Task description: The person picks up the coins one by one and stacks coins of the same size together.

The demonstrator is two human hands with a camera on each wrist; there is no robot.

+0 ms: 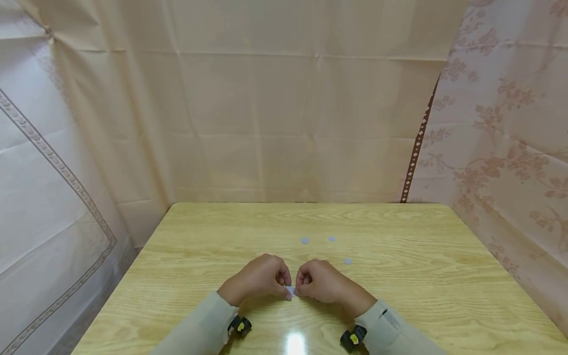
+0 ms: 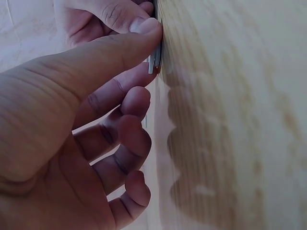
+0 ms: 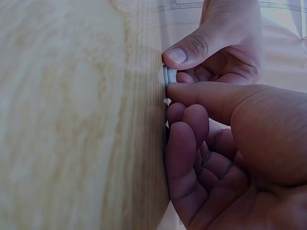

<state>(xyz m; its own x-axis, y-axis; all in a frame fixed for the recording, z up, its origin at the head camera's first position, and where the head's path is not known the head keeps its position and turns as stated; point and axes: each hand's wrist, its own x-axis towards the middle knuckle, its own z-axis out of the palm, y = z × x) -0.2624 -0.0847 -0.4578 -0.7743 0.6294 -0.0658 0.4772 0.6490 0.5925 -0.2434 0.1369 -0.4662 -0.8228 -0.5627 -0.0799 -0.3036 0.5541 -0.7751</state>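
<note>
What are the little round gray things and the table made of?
The gray discs look like thin plastic or card, matte and flat-edged; hard to tell which. The table looks like pale wood or wood-print laminate: grain lines, with a glossy glare spot.

Light wood-grain table [image 1: 399,296], three small grey discs [image 1: 304,240] lying scattered near its middle

Small grey discs [image 1: 290,291] pinched between left hand [image 1: 259,281] and right hand [image 1: 324,283]: mostly covered by fingertips, count indeterminate. Three loose discs [image 1: 304,240] on worktop [image 1: 399,296]: too small to identify.
</note>
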